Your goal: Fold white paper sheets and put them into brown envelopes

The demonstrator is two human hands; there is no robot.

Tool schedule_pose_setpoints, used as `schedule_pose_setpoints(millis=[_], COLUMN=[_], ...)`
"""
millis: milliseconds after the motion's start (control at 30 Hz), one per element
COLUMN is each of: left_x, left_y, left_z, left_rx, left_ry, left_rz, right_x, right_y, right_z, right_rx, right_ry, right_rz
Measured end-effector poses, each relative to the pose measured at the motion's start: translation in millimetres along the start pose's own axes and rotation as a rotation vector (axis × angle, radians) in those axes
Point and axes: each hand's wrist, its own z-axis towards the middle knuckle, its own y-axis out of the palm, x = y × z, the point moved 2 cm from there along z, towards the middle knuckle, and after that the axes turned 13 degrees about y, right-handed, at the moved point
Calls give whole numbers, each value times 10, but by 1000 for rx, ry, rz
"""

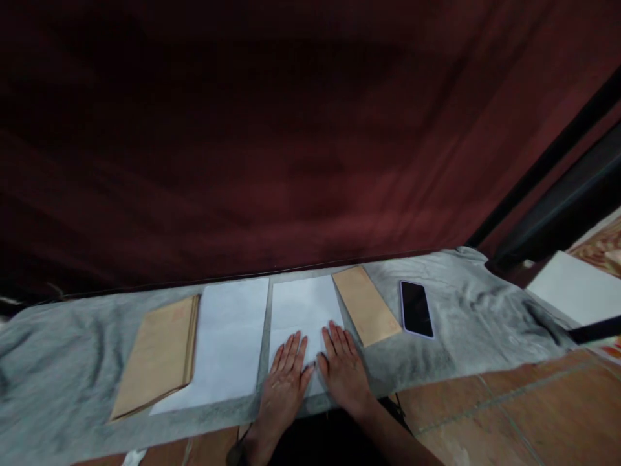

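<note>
A white sheet of paper (pixel 303 301) lies in front of me on a grey cloth. My left hand (pixel 285 382) rests flat on its lower left part, fingers stretched out. On the lower right part lies my right hand (pixel 343 369), also flat with its fingers extended. The two thumbs almost meet near the middle of the sheet. Just right of the paper is a single brown envelope (pixel 367 307), set at a slant. To the left are more white sheets (pixel 233 336), partly covered by a stack of brown envelopes (pixel 158 356).
A phone (pixel 416 309) in a pale purple case lies right of the single envelope. The grey cloth (pixel 460 304) is wrinkled at both ends. Behind it hangs a dark red curtain (pixel 310 162). A white board-like item (pixel 577 288) is at the far right, above a tiled floor (pixel 485 414).
</note>
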Motion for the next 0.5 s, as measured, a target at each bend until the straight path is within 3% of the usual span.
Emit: schedule_pose_setpoints(millis=[300,400,500], left_x=[-39,127,390], left_y=[-245,-304,-312], left_z=[-418,-459,-388], left_rx=[29,36,-5], left_ry=[-152,-180,-106], left_rz=[53,74,6], right_x=[149,273,284], right_y=[-110,-190,-267], right_z=[-166,-316,-408], right_rx=[-18,-22,-11], right_ry=[-42,-71,-68], right_rz=[-38,-59,-48])
